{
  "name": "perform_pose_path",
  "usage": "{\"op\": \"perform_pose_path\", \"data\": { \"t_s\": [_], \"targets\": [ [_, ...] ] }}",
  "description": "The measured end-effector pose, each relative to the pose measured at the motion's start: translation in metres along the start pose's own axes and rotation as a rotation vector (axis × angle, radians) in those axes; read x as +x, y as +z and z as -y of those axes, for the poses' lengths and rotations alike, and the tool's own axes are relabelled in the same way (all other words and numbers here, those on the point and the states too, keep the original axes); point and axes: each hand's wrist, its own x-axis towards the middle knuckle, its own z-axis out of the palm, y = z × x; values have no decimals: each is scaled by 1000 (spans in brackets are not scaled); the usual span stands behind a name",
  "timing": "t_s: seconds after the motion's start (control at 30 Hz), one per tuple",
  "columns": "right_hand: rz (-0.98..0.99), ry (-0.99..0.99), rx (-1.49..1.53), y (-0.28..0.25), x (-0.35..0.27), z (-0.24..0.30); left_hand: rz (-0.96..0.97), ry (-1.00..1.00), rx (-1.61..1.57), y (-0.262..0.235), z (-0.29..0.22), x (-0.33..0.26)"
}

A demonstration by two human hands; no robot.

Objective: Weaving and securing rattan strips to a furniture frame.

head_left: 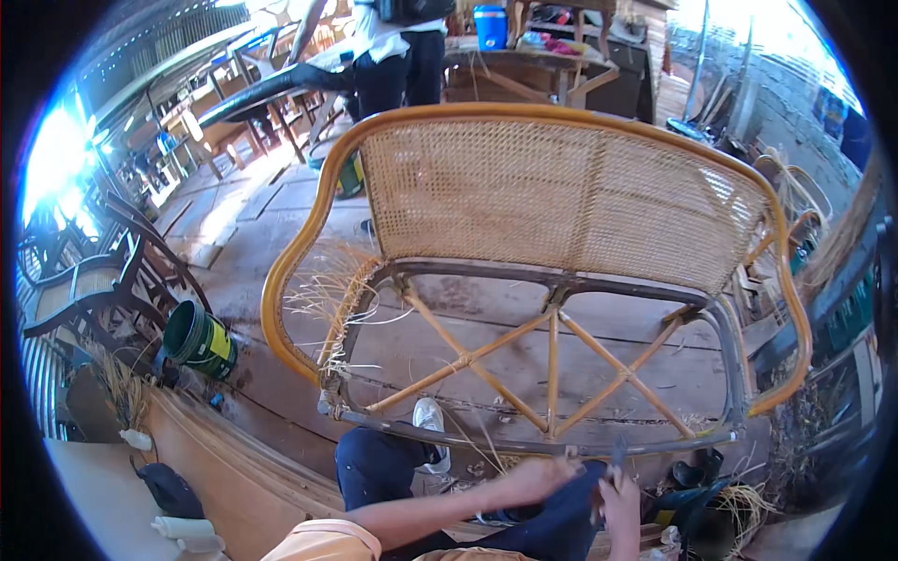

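Note:
A rattan settee frame (554, 351) stands before me, with a woven cane back (486, 192) and crossed poles in its open seat. Loose cane strands (327, 294) stick out around its left arm. My left hand (552, 477) is closed just below the front rail (561, 447), above my knees; what its fingers pinch, if anything, is too small to make out. Close beside it on the right, my right hand (617, 503) is wrapped round a narrow dark tool (618, 453) pointing up toward the rail. Blur hides the tool's exact kind.
A green bucket (199, 341) stands left of the settee, near dark wooden chairs (89, 280). Beyond the back, a person (393, 65) stands by a workbench with a blue container (490, 28). Loose strands (744, 500) lie at lower right.

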Motion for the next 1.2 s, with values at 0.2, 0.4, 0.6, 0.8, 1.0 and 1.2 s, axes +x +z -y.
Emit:
{"op": "perform_pose_path", "data": {
  "t_s": [0.2,0.4,0.6,0.8,1.0,1.2],
  "targets": [
    [-402,155,-155,-97,-148,-171,332,412,-236,96,-140,-13],
    [-655,74,133,-93,-242,-236,909,528,-34,234,-145,-62],
    [-660,82,364,-73,-242,-296,1044,626,73,222,-163,-66],
    [-588,286,289,-76,-234,-250,1068,597,-131,258,-123,-76],
    [-547,434,400,-86,-220,-184,1059,614,-268,255,-121,-61],
    [-450,457,144,-87,-181,-199,1030,-52,-964,222,-115,-33]
  ]
}}
